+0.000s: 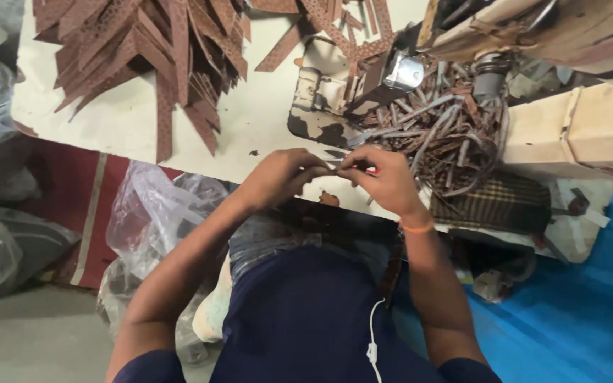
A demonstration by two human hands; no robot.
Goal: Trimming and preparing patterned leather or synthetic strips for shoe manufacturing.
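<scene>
a small strip (335, 164) sits pinched between the two hands, just over the near edge of the counter (250, 128); it is too small and too covered to tell its make. the left hand (282, 177) closes its fingertips on the strip's left end, and the right hand (384, 177) closes on the right end, so the hands meet thumb to thumb with almost no gap. a bit of red shows at the right fingers. an orange band (418, 228) rings the right wrist.

just beyond the hands lies a tangle of grey and brown scraps (441, 135), spilling to the counter's near edge beside the right hand. behind it stands a worn machine (349, 92) with a metal part on top. a checked cloth (498, 202) hangs over the edge to the right of the right wrist. at far left a heap of brown patterned strips (143, 50) fans out, well apart from the hands; bare pale counter lies between that heap and the machine.

below the edge, a clear bag (150, 213) bulges beside the left forearm. blue sheeting (576, 312) covers the floor to the right, and a white cord (372, 333) hangs down the dark shirt.
</scene>
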